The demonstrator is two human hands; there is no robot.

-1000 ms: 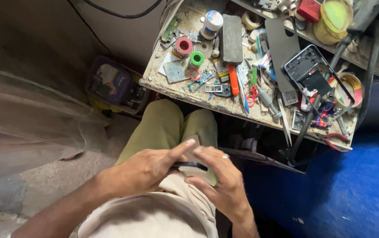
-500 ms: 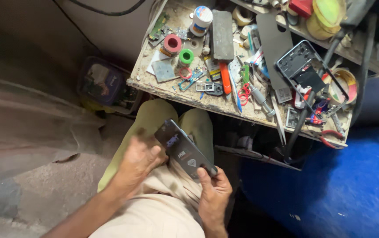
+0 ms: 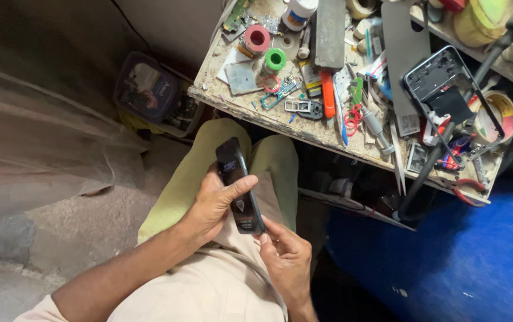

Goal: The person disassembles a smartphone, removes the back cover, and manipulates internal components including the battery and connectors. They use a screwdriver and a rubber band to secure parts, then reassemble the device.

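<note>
A dark phone (image 3: 239, 189) was held over the lap, above the green trousers (image 3: 208, 164), its long axis running away from the person and its glossy back turned up. It was gripped by the left hand (image 3: 214, 203), which was wrapped around its left edge, the thumb laid across the back near the middle. The fingers of that hand were hidden beneath the phone. The right hand (image 3: 286, 259) was set at the near end of the phone, fingertips touching the lower corner; how firmly that end was pinched could not be made out, since the fingertips were partly masked by the phone's edge. The two hands were thus kept close together, both on the phone.

Beyond the knees a cluttered workbench (image 3: 250, 110) was seen, its far part cut off by the upper border. On it lay a red tape roll (image 3: 257, 39), a green tape roll (image 3: 275, 59), a grey block (image 3: 330, 33), an orange-handled tool (image 3: 328, 101) and an opened phone frame (image 3: 447, 89). A white bottle (image 3: 297, 11) was cropped at the top, as was a yellow-green roll (image 3: 483, 18) at the right corner. Many small parts on the bench were too tangled to be told apart. A dark cable (image 3: 447, 149) was draped across the right side of the bench, its lower end lost in shadow under the bench. At the left, a dark box (image 3: 149, 92) stood on the floor, its contents indistinct. The space under the bench was too dark to be read.
</note>
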